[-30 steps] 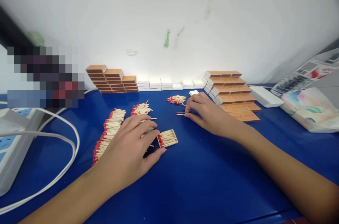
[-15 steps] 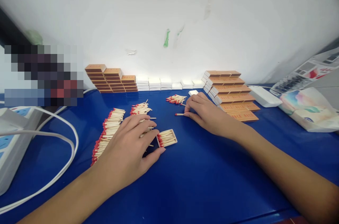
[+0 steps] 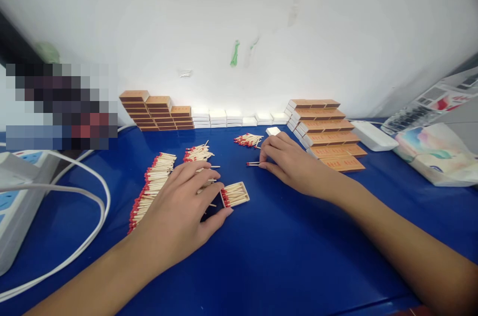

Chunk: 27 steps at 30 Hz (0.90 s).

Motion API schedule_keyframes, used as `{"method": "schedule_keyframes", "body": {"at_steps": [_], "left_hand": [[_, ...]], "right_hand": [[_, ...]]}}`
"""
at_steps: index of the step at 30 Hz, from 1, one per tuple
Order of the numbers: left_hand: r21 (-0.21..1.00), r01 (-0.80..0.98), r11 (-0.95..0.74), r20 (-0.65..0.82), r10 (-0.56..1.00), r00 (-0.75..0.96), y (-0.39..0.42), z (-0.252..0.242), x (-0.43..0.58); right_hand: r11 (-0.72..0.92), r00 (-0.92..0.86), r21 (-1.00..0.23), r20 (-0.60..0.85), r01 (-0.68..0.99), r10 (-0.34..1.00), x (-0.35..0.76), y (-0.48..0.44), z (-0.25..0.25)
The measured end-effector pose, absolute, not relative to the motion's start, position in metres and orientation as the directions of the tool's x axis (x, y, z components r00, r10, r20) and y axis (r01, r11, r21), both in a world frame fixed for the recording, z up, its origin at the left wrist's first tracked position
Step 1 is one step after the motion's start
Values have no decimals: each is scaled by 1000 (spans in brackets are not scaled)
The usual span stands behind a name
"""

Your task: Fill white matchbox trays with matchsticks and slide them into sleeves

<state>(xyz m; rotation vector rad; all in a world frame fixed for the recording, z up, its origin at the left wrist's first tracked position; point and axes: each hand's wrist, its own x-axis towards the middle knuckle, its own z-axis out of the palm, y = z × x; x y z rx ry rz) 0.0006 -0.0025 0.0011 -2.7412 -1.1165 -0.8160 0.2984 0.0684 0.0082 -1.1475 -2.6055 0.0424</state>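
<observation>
My left hand (image 3: 182,206) lies on the blue table (image 3: 284,251), fingers curled around the left end of an open matchbox tray (image 3: 235,194) filled with red-tipped matches, thumb at its near corner. Loose matches lie under its fingers. My right hand (image 3: 289,159) rests further back, fingertips pinched on a few matches (image 3: 252,163) whose red tips stick out to the left. A small heap of matches (image 3: 248,140) and a white tray (image 3: 273,131) lie just behind it.
A long row of matches (image 3: 151,184) and a smaller pile (image 3: 197,153) lie at left. Orange matchbox sleeves are stacked at back left (image 3: 157,112) and back right (image 3: 326,129), white trays (image 3: 231,117) between. White cable (image 3: 85,196) and power strip (image 3: 15,211) at left; packets (image 3: 436,152) at right.
Almost nothing differs. My right hand has shifted very slightly on the matches it pinches; my left hand and the filled tray stay where they were.
</observation>
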Motion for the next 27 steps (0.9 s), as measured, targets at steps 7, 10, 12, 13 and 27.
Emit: {"method": "schedule_keyframes", "body": {"at_steps": [7, 10, 12, 13, 27], "left_hand": [[122, 668, -734, 494, 629, 601, -2, 1, 0], [123, 667, -735, 497, 627, 600, -2, 1, 1], [124, 666, -736, 496, 627, 601, -2, 1, 1], [125, 665, -736, 496, 627, 601, -3, 1, 1], [134, 677, -724, 485, 643, 593, -2, 2, 2]], "right_hand": [[661, -615, -164, 257, 732, 745, 300, 68, 8], [656, -611, -182, 247, 733, 752, 298, 69, 8], [655, -616, -177, 233, 734, 753, 297, 70, 8], [655, -617, -173, 229, 736, 753, 297, 70, 8], [786, -713, -164, 342, 597, 613, 254, 26, 23]]}}
